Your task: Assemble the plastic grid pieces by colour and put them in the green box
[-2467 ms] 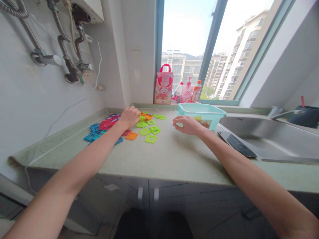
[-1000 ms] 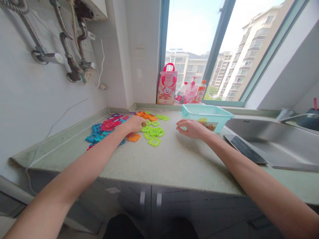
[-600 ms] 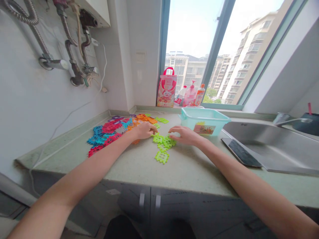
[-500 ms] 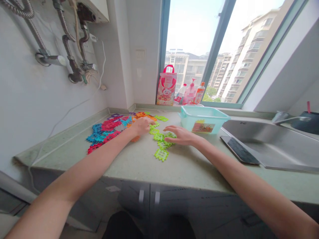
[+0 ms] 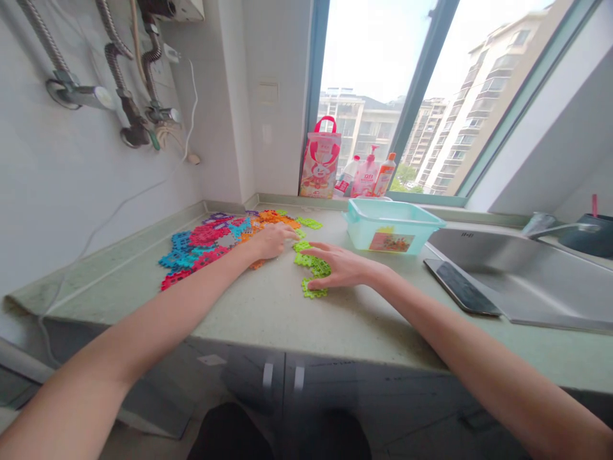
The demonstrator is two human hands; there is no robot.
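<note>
Several bright green plastic interlocking pieces point(image 5: 315, 292), square with notched edges, lie in a loose line on the counter. Over them spreads my right hand point(image 5: 343, 266), open, its thumb and fingertips touching the nearer ones. My left hand point(image 5: 271, 243) rests between the green pieces and a heap of orange pieces point(image 5: 275, 218). Its index finger points toward the green ones while the other fingers curl under; whatever they hold, if anything, is hidden. Red pieces point(image 5: 205, 235) and blue pieces point(image 5: 181, 249) pile up on the left beside my left forearm.
A turquoise plastic tub point(image 5: 395, 223) stands behind my right hand. To its right a phone point(image 5: 460, 287) lies at the rim of the steel sink point(image 5: 527, 275). Bottles point(image 5: 366, 177) and a pink bag point(image 5: 320, 163) line the window sill. A white cable point(image 5: 110, 223) runs along the left wall.
My right hand has come slightly nearer, its fingers spread wider over the green pieces, which are now bunched closer together. My left hand has shifted little; its index finger is more extended.
</note>
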